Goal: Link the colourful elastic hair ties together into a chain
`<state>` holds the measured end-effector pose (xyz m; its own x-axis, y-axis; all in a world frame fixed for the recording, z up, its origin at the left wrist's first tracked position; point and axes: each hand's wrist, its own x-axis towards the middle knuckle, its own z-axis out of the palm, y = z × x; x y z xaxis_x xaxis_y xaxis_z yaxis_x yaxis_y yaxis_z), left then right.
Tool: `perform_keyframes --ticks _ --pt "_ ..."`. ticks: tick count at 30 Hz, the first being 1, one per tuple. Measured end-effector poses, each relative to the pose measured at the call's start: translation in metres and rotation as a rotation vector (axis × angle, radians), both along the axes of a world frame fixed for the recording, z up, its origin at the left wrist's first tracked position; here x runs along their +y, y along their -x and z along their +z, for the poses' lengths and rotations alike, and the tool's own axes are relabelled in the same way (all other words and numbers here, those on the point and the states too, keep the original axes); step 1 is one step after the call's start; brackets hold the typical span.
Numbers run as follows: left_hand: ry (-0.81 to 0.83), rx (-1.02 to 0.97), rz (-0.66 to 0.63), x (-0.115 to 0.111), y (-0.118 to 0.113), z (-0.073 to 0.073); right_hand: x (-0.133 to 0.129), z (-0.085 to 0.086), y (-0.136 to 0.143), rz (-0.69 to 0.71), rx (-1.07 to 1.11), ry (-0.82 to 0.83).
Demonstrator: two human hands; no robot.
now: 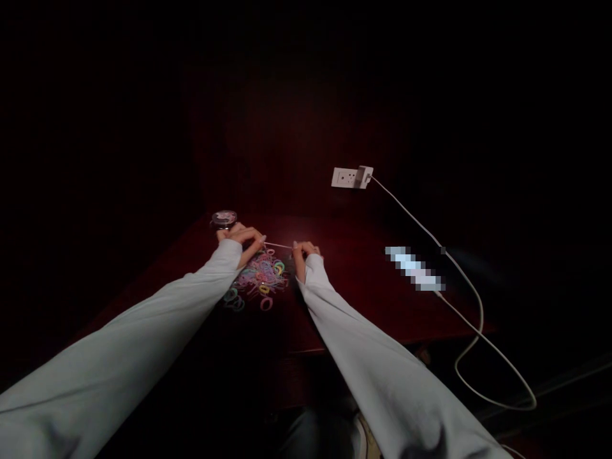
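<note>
Between my two hands a thin pale band (279, 245) is stretched nearly level above the table. My left hand (245, 239) pinches its left end between thumb and finger. The right end is pinched in the fingertips of my right hand (305, 252). Below and between the hands lies a loose pile of small coloured bands (261, 274), in pink, purple, teal and yellow. Part of the pile is hidden by my left hand and sleeve. A round container with a clear lid (224, 218) stands just behind my left hand.
A dark red table (354, 312) holds a lit, pixelated phone-like object (415, 269) at the right. From it a white cable (479, 306) loops past the table's right edge and up to a charger (366, 176) in a wall socket (343, 178).
</note>
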<state>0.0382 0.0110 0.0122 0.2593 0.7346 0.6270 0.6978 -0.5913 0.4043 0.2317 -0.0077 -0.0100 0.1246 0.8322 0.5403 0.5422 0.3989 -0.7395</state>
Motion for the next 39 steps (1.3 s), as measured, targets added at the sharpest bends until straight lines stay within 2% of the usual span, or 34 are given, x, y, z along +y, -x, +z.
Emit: perform_keyframes --ticks 3,6,10,12,15,20,24,29,33,37,39 --pt "0.001 0.012 -0.036 0.002 0.002 -0.002 0.005 -0.006 0.001 -0.112 0.035 -0.015" --pt "0.001 0.047 -0.094 0.002 0.002 -0.002 0.008 -0.009 0.003 -0.088 -0.022 -0.036" --pt "-0.082 -0.039 0.032 0.007 0.006 0.0 0.006 -0.007 -0.001 -0.144 0.064 0.032" --pt "-0.051 -0.01 0.011 0.009 0.006 -0.001 0.004 -0.005 -0.003 -0.14 0.065 0.007" --pt "0.016 0.094 -0.082 0.007 0.003 0.0 0.002 -0.004 -0.002 -0.064 0.013 -0.039" --pt "-0.052 0.024 0.015 0.001 0.006 0.005 0.003 -0.005 -0.001 -0.148 0.04 0.026" --pt "0.009 0.15 -0.133 -0.001 0.001 0.003 0.003 -0.007 -0.001 -0.088 -0.038 -0.035" --pt "-0.057 0.03 0.001 0.005 0.0 0.002 0.004 -0.006 0.002 -0.266 -0.039 0.036" --pt "-0.016 0.136 -0.115 0.002 -0.001 0.001 0.0 -0.004 0.004 -0.177 -0.147 0.02" --pt "-0.072 0.056 0.005 0.001 0.002 0.002 -0.004 0.0 0.001 -0.23 -0.072 0.103" --pt "-0.07 0.087 -0.036 0.0 0.003 0.001 -0.004 0.0 0.002 -0.21 -0.102 0.094"
